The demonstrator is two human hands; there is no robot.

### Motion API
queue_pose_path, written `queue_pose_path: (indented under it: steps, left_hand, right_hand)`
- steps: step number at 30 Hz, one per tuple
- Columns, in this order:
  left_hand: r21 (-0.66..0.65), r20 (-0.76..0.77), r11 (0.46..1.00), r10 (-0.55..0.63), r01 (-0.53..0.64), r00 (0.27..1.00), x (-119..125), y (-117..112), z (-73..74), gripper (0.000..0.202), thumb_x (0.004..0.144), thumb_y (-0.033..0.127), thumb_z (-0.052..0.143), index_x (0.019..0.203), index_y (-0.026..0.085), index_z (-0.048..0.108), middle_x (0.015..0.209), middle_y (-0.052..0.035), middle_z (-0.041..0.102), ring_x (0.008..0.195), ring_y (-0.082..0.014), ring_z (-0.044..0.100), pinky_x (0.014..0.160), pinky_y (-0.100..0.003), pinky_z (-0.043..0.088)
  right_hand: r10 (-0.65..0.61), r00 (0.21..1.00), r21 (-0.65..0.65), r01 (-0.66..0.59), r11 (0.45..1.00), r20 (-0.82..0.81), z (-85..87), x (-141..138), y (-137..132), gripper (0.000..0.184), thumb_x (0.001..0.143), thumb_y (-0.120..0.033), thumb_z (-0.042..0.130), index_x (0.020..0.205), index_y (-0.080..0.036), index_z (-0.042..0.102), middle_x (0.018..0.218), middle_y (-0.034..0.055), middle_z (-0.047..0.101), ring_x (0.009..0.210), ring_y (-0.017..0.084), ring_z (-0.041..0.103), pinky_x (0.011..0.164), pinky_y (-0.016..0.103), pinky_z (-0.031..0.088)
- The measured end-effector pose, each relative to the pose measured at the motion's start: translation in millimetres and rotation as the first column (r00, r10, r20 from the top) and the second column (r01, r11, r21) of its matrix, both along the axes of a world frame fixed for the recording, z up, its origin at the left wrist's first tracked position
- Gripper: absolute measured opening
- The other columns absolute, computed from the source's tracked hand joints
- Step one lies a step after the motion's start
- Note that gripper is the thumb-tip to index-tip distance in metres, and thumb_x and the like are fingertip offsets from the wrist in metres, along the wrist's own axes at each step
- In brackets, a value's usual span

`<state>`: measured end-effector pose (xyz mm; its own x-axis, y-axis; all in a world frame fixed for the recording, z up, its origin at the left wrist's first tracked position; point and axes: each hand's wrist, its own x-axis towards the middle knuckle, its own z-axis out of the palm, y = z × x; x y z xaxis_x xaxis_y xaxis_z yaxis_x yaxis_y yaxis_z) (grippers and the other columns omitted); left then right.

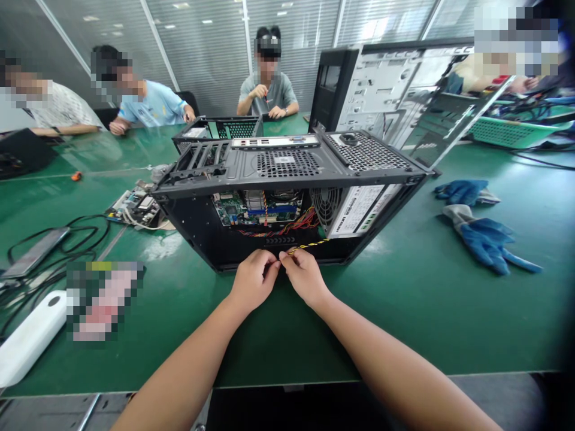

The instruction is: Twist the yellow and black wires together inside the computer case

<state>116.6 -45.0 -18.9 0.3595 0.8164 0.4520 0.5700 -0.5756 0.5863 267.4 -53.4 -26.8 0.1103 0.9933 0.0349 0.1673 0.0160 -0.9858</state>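
Note:
An open black computer case [287, 161] lies in front of me, its open side facing me. Inside it are a green motherboard [230, 209], a power supply [359, 211] and a bundle of coloured wires [296, 224]. A yellow-and-black twisted cable [313, 244] runs from the power supply side to my right hand [306, 276], which pinches it at the case's near edge. My left hand [254, 280] is closed beside it, fingertips almost meeting the right ones; what it grips is hidden.
Blue work gloves [483, 236] lie to the right. On the left are a loose circuit board [139, 205], a white power strip [33, 338] and black cables [92, 230]. Behind stand another open case [335, 90] and a green basket [507, 133]. Several people sit across the table [404, 323].

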Motion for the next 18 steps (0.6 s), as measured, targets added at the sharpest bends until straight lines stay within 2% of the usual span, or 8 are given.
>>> queue_pose_path:
  steps: [4, 8, 18]
  left_hand:
    - [0.05, -0.045, 0.999, 0.014, -0.012, 0.999, -0.6, -0.9, -1.6, 0.009, 0.095, 0.022, 0.054, 0.087, 0.021, 0.058, 0.083, -0.0026, 0.061, 0.077, -0.0175, 0.059, 0.072, -0.03, 0.046]
    - [0.041, -0.079, 0.999, 0.016, -0.013, 0.997, 0.2, -1.9, -1.4, 0.012, 0.097, 0.022, 0.05, 0.087, 0.021, 0.057, 0.082, -0.0027, 0.06, 0.077, -0.0177, 0.058, 0.071, -0.031, 0.045]
    - [-0.166, 0.033, 0.985, -0.029, 0.034, 0.999, 1.8, 2.0, 2.0, 0.018, 0.096, 0.023, 0.05, 0.078, 0.021, 0.056, 0.07, 0.0016, 0.061, 0.065, -0.0145, 0.057, 0.063, -0.027, 0.043]
  right_hand:
    - [0.011, 1.0, 0.001, -0.011, 1.0, -0.027, 0.3, -0.6, -0.4, 0.034, 0.085, -0.052, 0.056, 0.068, -0.023, 0.051, 0.054, -0.0028, 0.048, 0.053, 0.016, 0.046, 0.051, 0.029, 0.036]
    - [0.029, 0.999, 0.008, -0.029, 1.0, -0.027, 0.0, -0.4, -0.2, 0.033, 0.086, -0.05, 0.056, 0.067, -0.024, 0.05, 0.055, -0.0025, 0.048, 0.053, 0.016, 0.047, 0.051, 0.029, 0.037]
    - [0.039, 0.999, 0.02, -0.039, 0.999, 0.011, 1.8, 0.5, -1.0, 0.03, 0.088, -0.044, 0.054, 0.067, -0.023, 0.05, 0.055, -0.0019, 0.051, 0.054, 0.016, 0.048, 0.054, 0.03, 0.037]
